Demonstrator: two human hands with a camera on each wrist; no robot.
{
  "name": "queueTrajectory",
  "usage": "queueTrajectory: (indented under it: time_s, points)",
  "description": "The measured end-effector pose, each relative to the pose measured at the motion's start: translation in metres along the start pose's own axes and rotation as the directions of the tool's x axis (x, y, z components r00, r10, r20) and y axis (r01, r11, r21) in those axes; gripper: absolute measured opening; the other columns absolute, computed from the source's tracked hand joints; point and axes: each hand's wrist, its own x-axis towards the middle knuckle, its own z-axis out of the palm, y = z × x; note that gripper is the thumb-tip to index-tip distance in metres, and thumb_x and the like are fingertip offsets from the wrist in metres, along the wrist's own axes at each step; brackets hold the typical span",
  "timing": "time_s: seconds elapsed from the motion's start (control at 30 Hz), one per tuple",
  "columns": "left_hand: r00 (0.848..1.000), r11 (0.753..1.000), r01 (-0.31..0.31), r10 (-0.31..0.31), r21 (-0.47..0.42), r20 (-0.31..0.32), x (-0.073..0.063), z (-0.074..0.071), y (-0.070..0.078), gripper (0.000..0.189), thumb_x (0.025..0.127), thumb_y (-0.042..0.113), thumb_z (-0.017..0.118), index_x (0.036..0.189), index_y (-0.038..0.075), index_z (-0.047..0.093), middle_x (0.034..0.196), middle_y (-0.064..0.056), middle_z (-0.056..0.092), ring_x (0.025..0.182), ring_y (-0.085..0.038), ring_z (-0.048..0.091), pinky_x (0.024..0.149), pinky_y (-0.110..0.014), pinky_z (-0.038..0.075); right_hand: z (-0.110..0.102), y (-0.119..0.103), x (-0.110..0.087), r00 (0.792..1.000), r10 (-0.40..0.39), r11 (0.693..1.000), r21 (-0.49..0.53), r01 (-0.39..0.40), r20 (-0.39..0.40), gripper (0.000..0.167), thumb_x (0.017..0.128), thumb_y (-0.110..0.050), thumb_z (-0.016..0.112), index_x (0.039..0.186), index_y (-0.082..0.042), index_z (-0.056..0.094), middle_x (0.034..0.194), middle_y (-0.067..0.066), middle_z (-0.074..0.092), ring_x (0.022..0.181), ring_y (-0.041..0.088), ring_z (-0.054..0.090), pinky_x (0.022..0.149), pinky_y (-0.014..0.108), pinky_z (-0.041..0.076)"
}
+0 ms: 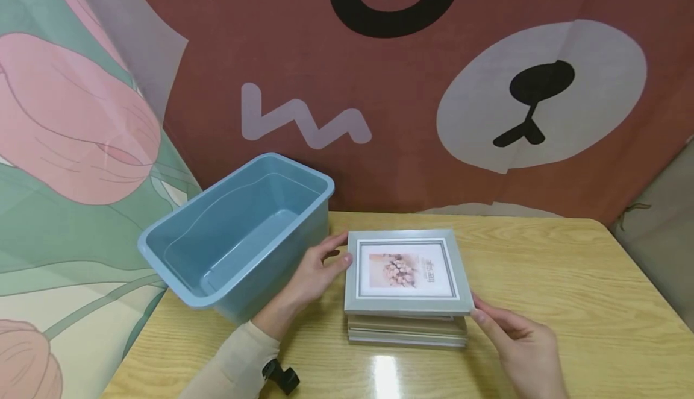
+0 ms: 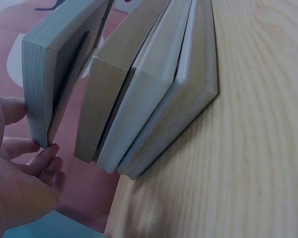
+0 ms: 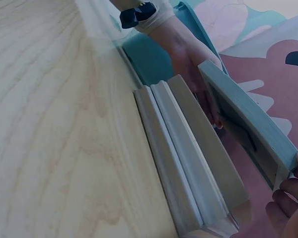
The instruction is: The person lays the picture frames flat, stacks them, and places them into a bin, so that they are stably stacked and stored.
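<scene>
A picture frame with a grey-green border and a printed flower picture is held face up between both hands. My left hand grips its left edge, thumb at the top face and fingers beneath. At its near right corner, my right hand pinches it between thumb and fingers. Below it a stack of several more picture frames lies on the table. In the left wrist view a gap shows between the held frame and the tan frame topping the stack.
A blue plastic bin stands on the wooden table, left of the stack, with its open top showing a bare bottom. Behind the table hangs a cloth printed with a bear's face. A black strap device sits at the left wrist.
</scene>
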Motion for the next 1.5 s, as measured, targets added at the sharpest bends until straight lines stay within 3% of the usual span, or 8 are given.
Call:
queueTrajectory:
  time_s: [0.2,0.57,0.77,1.03,1.27,1.37,1.5]
  points:
    - [1.000,0.999,-0.011,0.010,0.044,0.015,-0.001,0.002,-0.006,0.055,0.105,0.005,0.066,0.156,-0.009,0.049,0.163,-0.028,0.049,0.153,-0.046,0.044,0.124,-0.065,0.040,0.003,0.003,-0.003,1.000,0.018,1.000,-0.005,-0.018,-0.007,0.017,0.097,-0.011,0.082,0.110,0.000,0.084,0.113,-0.001,0.083,0.100,-0.010,0.074,0.086,0.007,0.057]
    - [1.000,0.999,-0.012,0.010,0.047,0.027,-0.003,0.004,-0.012,0.055,0.106,0.004,0.064,0.157,-0.008,0.047,0.159,-0.027,0.054,0.147,-0.044,0.051,0.123,-0.064,0.041,0.009,0.020,-0.006,0.998,-0.054,0.985,0.162,0.056,-0.015,0.011,0.092,0.008,0.080,0.099,0.002,0.084,0.106,0.002,0.083,0.098,-0.004,0.077,0.087,0.007,0.057]
    - [0.998,0.996,-0.050,0.047,0.080,0.035,-0.003,0.005,-0.013,0.055,0.106,0.005,0.063,0.156,-0.011,0.046,0.156,-0.032,0.054,0.138,-0.048,0.057,0.120,-0.066,0.043,0.013,0.023,-0.009,0.992,-0.108,0.988,0.107,0.114,-0.059,0.016,0.089,0.013,0.079,0.098,0.001,0.085,0.105,-0.001,0.083,0.097,-0.006,0.077,0.087,0.007,0.057]
    - [0.998,0.993,-0.049,0.044,0.104,0.048,-0.005,0.006,-0.013,0.056,0.106,0.006,0.063,0.156,-0.013,0.045,0.162,-0.034,0.047,0.146,-0.050,0.051,0.121,-0.067,0.042,0.016,0.027,-0.012,0.989,-0.128,0.984,0.114,0.137,-0.076,0.020,0.088,0.016,0.078,0.099,0.001,0.085,0.107,0.001,0.083,0.098,-0.005,0.077,0.085,0.007,0.058]
    - [0.999,0.996,-0.016,0.012,0.091,0.039,-0.005,0.008,-0.013,0.057,0.105,0.005,0.064,0.156,-0.013,0.046,0.164,-0.034,0.044,0.144,-0.049,0.053,0.122,-0.065,0.043,0.014,0.030,-0.013,0.993,-0.104,0.993,0.053,0.107,-0.055,0.017,0.090,0.011,0.079,0.103,0.002,0.084,0.110,0.002,0.082,0.100,-0.009,0.075,0.085,0.007,0.057]
    - [0.999,0.995,-0.023,0.019,0.094,0.035,-0.005,0.009,-0.014,0.057,0.106,0.006,0.064,0.156,-0.012,0.046,0.162,-0.033,0.047,0.143,-0.049,0.054,0.122,-0.064,0.044,0.013,0.027,-0.014,0.997,-0.071,0.997,0.014,0.072,-0.041,0.016,0.092,0.006,0.080,0.108,0.005,0.082,0.112,-0.010,0.081,0.102,-0.012,0.073,0.087,0.006,0.056]
    - [0.999,0.997,-0.019,0.017,0.070,0.029,-0.006,0.011,-0.017,0.058,0.106,0.007,0.063,0.158,-0.010,0.044,0.159,-0.031,0.051,0.143,-0.048,0.054,0.122,-0.063,0.044,0.012,0.025,-0.014,1.000,0.013,0.999,0.045,-0.013,-0.012,0.021,0.095,-0.001,0.081,0.114,0.008,0.080,0.116,-0.023,0.078,0.107,-0.014,0.070,0.089,0.006,0.056]
